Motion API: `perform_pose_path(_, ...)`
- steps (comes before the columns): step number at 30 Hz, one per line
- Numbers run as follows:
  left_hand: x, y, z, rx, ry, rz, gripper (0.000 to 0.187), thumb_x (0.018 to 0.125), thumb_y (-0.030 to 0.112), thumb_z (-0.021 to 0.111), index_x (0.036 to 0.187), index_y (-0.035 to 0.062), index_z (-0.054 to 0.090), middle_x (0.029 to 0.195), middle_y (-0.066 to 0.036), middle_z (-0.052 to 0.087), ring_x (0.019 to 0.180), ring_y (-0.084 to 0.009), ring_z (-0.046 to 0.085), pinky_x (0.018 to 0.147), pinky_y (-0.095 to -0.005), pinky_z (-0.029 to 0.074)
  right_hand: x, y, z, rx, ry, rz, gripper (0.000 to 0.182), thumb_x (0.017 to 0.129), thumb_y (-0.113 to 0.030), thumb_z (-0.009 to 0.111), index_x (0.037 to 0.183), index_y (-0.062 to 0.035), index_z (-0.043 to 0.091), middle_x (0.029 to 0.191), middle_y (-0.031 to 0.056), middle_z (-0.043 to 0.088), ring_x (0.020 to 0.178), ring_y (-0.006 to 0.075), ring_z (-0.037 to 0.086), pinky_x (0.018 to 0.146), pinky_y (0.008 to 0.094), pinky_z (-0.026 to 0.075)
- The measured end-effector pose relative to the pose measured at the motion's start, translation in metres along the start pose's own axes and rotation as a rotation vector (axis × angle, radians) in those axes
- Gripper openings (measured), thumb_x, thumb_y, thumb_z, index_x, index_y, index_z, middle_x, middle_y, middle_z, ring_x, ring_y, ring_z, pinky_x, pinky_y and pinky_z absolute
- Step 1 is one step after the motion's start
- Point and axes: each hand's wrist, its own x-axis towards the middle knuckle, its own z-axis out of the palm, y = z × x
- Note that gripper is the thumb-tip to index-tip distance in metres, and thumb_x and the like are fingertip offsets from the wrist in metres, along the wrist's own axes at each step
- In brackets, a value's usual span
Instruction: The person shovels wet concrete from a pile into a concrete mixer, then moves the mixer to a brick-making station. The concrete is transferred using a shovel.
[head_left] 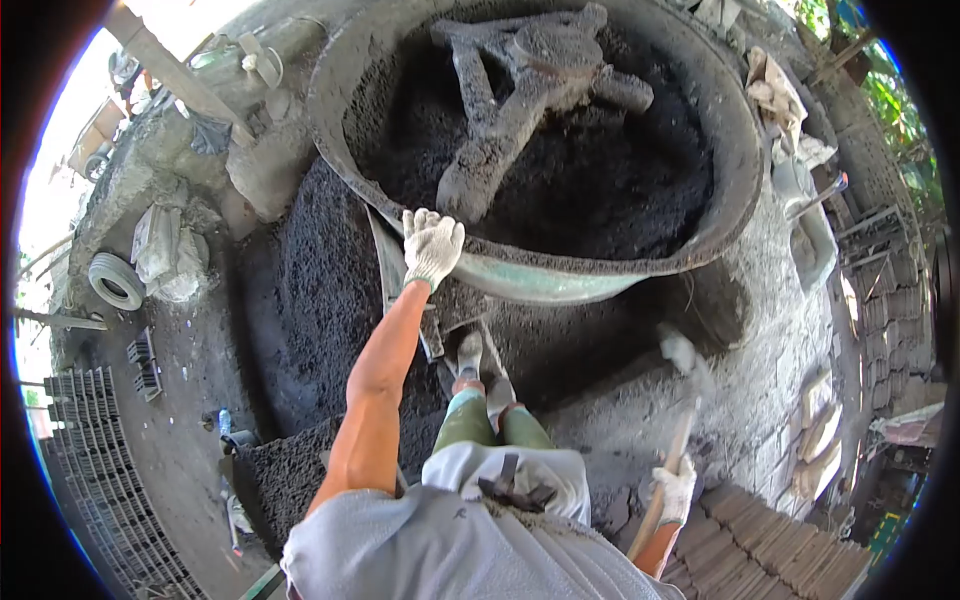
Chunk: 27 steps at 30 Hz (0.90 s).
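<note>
My left hand (433, 245), in a white knit glove, is closed over the near rim of a large round mixing pan (735, 215). Inside the pan lies dark, damp, crumbly mix (620, 190), with a caked metal mixer arm (540, 75) across it. My right hand (676, 488), also gloved, is wrapped round the wooden handle of a long-handled tool (683, 440), held low at my right side. The tool's grey head is smeared by motion, so its exact kind cannot be told.
My feet (470, 352) stand on a narrow step below the pan. A heap of dark mix (315, 270) lies to the left. Further left are a tyre (116, 281) and rows of moulded blocks (110, 480). Stacked tiles or slabs (770, 550) stand at lower right.
</note>
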Motion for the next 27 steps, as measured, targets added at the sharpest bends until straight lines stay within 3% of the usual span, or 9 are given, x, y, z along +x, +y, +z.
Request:
perform_pose_path(2, 0.001, 0.005, -0.006, -0.008, -0.054, 0.004, 0.030, 0.097, 0.035, 0.054, 0.086, 0.0102, 0.066, 0.099, -0.011, 0.067, 0.114, -0.0343, 0.054, 0.117, -0.0571, 0.027, -0.030, -0.033, -0.007, 0.098, 0.154, -0.027, 0.062, 0.077, 0.003, 0.065, 0.136, -0.0032, 0.049, 0.067, 0.0060, 0.056, 0.045, 0.0175, 0.056, 0.038, 0.0341, 0.048)
perform_pose_path(6, 0.000, 0.006, -0.005, 0.033, -0.052, 0.036, 0.027, 0.098, 0.034, 0.054, 0.087, 0.0109, 0.064, 0.096, -0.009, 0.064, 0.115, -0.0332, 0.051, 0.118, -0.0576, 0.026, -0.069, -0.098, -0.024, 0.077, 0.376, -0.078, 0.087, 0.079, 0.008, 0.061, 0.160, -0.0107, 0.034, 0.070, 0.0038, 0.055, 0.047, 0.0130, 0.052, 0.041, 0.0308, 0.043)
perform_pose_path(12, -0.004, 0.007, -0.004, 0.056, -0.061, 0.048, 0.025, 0.100, 0.033, 0.052, 0.090, 0.0135, 0.064, 0.103, -0.008, 0.063, 0.118, -0.0326, 0.050, 0.119, -0.0571, 0.024, -0.073, -0.157, -0.041, -0.192, 0.463, -0.289, 0.085, 0.082, 0.005, 0.065, 0.159, -0.0130, 0.037, 0.083, 0.0091, 0.066, 0.055, 0.0151, 0.059, 0.050, 0.0293, 0.048)
perform_pose_path(15, -0.005, 0.003, 0.001, 0.049, -0.010, 0.072, 0.025, 0.099, 0.034, 0.052, 0.090, 0.0142, 0.065, 0.104, -0.009, 0.063, 0.118, -0.0325, 0.050, 0.120, -0.0569, 0.024, -0.046, -0.175, -0.059, -0.736, 0.553, -0.940, 0.085, 0.082, 0.001, 0.069, 0.159, -0.0147, 0.037, 0.098, 0.0164, 0.071, 0.071, 0.0229, 0.069, 0.066, 0.0337, 0.057)
perform_pose_path(18, -0.001, 0.002, -0.004, 0.048, -0.035, 0.082, 0.025, 0.099, 0.035, 0.052, 0.093, 0.0150, 0.066, 0.105, -0.008, 0.064, 0.117, -0.0315, 0.050, 0.117, -0.0559, 0.027, -0.058, -0.244, -0.046, -0.982, 0.499, -0.750, 0.081, 0.083, -0.002, 0.070, 0.157, -0.0155, 0.040, 0.109, 0.0194, 0.071, 0.090, 0.0303, 0.072, 0.085, 0.0407, 0.058)
perform_pose_path(21, -0.005, 0.001, -0.008, -0.011, -0.028, 0.079, 0.025, 0.100, 0.035, 0.052, 0.097, 0.0152, 0.067, 0.105, -0.006, 0.064, 0.115, -0.0305, 0.051, 0.112, -0.0545, 0.031, -0.042, -0.304, -0.032, -1.141, 0.409, -0.680, 0.073, 0.086, -0.002, 0.067, 0.153, -0.0133, 0.043, 0.124, 0.0157, 0.068, 0.106, 0.0363, 0.068, 0.090, 0.0445, 0.056)
perform_pose_path(24, -0.007, -0.004, -0.007, -0.045, 0.160, 0.155, 0.023, 0.098, 0.034, 0.052, 0.100, 0.0151, 0.066, 0.105, -0.007, 0.063, 0.113, -0.0297, 0.050, 0.111, -0.0512, 0.032, -0.003, -0.340, -0.008, -1.306, 0.446, -1.063, 0.064, 0.080, -0.010, 0.070, 0.142, -0.0106, 0.051, 0.100, 0.0131, 0.068, 0.091, 0.0326, 0.069, 0.082, 0.0429, 0.055)
perform_pose_path(25, -0.006, 0.000, -0.021, 0.003, -0.038, 0.107, 0.023, 0.098, 0.033, 0.054, 0.105, 0.0148, 0.065, 0.107, -0.007, 0.061, 0.115, -0.0300, 0.049, 0.112, -0.0514, 0.031, 0.004, -0.355, 0.004, -1.324, 0.445, -1.180, 0.058, 0.078, -0.011, 0.070, 0.134, -0.0091, 0.056, 0.090, 0.0116, 0.067, 0.086, 0.0311, 0.068, 0.078, 0.0417, 0.055)
perform_pose_path(27, -0.011, -0.006, -0.013, -0.073, 0.062, 0.136, 0.024, 0.098, 0.033, 0.055, 0.109, 0.0148, 0.065, 0.111, -0.008, 0.060, 0.120, -0.0316, 0.048, 0.116, -0.0535, 0.028, 0.017, -0.388, 0.033, -1.396, 0.470, -1.285, 0.052, 0.076, -0.011, 0.069, 0.127, -0.0096, 0.058, 0.088, 0.0110, 0.065, 0.085, 0.0303, 0.067, 0.076, 0.0418, 0.054)
